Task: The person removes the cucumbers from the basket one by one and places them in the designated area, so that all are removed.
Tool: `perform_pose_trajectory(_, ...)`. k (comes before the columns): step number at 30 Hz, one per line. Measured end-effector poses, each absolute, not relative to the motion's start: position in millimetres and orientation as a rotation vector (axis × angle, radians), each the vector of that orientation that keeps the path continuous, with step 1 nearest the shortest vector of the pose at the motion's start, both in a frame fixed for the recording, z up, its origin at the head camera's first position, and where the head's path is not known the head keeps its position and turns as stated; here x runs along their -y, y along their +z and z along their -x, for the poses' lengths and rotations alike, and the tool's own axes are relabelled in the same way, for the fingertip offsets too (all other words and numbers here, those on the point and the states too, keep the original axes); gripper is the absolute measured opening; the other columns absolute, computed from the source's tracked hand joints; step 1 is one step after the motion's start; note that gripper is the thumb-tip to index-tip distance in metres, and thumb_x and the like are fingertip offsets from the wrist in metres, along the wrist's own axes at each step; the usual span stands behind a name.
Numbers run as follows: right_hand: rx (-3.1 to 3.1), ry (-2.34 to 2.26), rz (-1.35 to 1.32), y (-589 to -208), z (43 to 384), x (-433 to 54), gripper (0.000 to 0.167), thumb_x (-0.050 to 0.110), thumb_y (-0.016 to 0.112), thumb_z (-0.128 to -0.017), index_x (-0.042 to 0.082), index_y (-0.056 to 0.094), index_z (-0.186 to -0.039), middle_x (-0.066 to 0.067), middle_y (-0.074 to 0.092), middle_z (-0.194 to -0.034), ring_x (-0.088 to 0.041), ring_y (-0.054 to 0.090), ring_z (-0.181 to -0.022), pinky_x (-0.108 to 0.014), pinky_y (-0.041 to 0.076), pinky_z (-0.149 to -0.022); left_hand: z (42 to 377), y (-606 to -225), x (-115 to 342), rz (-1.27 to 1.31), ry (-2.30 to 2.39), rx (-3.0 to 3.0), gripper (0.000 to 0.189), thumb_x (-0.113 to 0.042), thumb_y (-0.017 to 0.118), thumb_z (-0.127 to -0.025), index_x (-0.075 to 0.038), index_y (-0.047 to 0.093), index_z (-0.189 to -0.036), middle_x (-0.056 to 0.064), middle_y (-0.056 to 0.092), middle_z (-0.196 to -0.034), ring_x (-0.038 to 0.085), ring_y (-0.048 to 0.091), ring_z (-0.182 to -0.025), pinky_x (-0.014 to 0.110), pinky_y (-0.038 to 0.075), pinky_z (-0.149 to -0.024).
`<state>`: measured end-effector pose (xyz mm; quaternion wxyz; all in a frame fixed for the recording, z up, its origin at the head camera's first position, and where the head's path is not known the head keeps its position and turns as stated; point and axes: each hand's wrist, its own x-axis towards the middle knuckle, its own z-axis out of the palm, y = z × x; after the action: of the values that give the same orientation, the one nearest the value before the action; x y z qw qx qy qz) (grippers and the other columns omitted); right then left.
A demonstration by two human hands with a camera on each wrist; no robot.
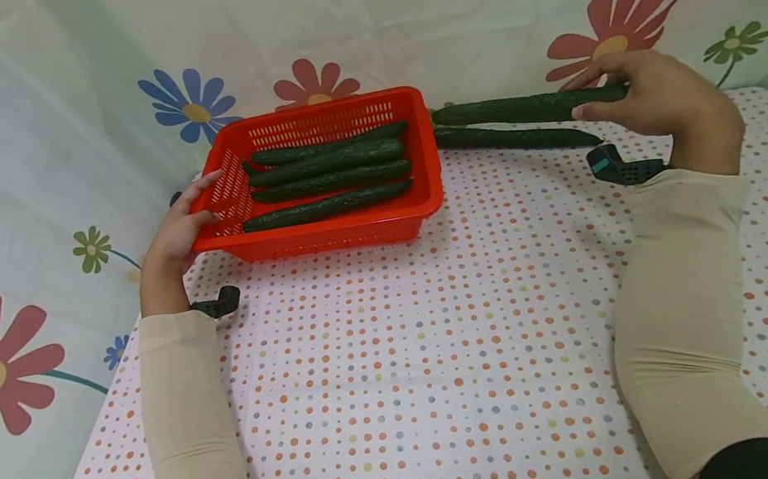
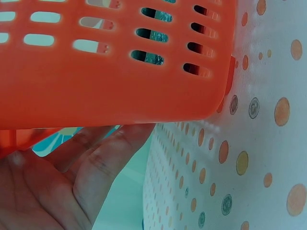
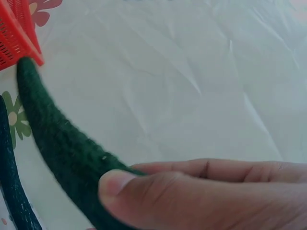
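Observation:
A red plastic basket [image 1: 324, 240] with slotted walls stands at the back left of the table, several cucumbers [image 1: 327, 163] lying lengthwise in it. My left hand [image 1: 180, 226] grips the basket's left rim; the left wrist view shows its fingers [image 2: 103, 158] against the rim. To the right of the basket, my right hand [image 1: 662, 91] holds a dark green cucumber [image 1: 514, 110] near its right end, between thumb and fingers. This cucumber [image 3: 62, 139] points toward the basket in the right wrist view. Just below it in the head view, another cucumber [image 1: 514, 137] lies on the table.
A white cloth with coloured dots [image 1: 405, 370] covers the table. Behind it hangs a pale curtain [image 1: 471, 25] printed with flowers. The table's left edge slants toward the front left.

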<state>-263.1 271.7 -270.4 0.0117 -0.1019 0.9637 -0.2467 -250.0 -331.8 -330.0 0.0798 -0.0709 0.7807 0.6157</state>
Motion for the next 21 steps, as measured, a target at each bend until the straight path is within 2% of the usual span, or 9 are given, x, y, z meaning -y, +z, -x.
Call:
perform_pose_trajectory(5, -2.971, -0.702, 0.371, -269.3, 265.0, -264.5, 0.058, 0.040, 0.060, -0.095, 0.006, 0.050, -0.141, -0.030, 0.046, -0.137, -0.048, 0.043, -0.121, -0.070, 0.037, -0.094, 249.0, -329.3, 331.4, 0.219, 1.835, -2.340, 0.063, -0.009, 0.054, -0.097, -0.046, 0.039, -0.147, 0.006, 0.025, -0.157, 0.026, 0.041, -0.130, 0.024, 0.058, -0.081)
perform_pose_trajectory(8, -2.969, -0.663, 0.409, -269.4, 268.1, -258.8, 0.057, 0.039, 0.060, -0.095, 0.008, 0.050, -0.142, -0.031, 0.047, -0.136, -0.048, 0.045, -0.120, -0.070, 0.037, -0.093, 248.8, -329.3, 331.4, 0.216, 1.830, -2.348, 0.063, -0.010, 0.054, -0.097, -0.046, 0.039, -0.147, 0.007, 0.025, -0.157, 0.025, 0.042, -0.129, 0.023, 0.058, -0.081)
perform_pose_trajectory(13, -2.976, -0.655, 0.491, -272.6, 274.2, -251.3, 0.050, 0.032, 0.062, -0.095, 0.007, 0.055, -0.137, -0.027, 0.041, -0.148, -0.046, 0.045, -0.122, -0.068, 0.040, -0.092, 249.6, -329.5, 331.5, 0.218, 1.843, -2.340, 0.063, -0.009, 0.054, -0.097, -0.046, 0.041, -0.146, 0.007, 0.027, -0.156, 0.025, 0.042, -0.129, 0.023, 0.059, -0.080)
perform_pose_trajectory(21, -2.921, -0.761, 0.518, -285.5, 282.2, -251.4, 0.047, 0.027, 0.064, -0.095, -0.001, 0.058, -0.133, -0.020, 0.025, -0.161, -0.048, 0.029, -0.143, -0.070, 0.029, -0.107, 249.4, -329.4, 332.0, 0.218, 1.853, -2.324, 0.063, -0.008, 0.054, -0.097, -0.046, 0.041, -0.145, 0.007, 0.026, -0.156, 0.027, 0.041, -0.130, 0.023, 0.059, -0.079)
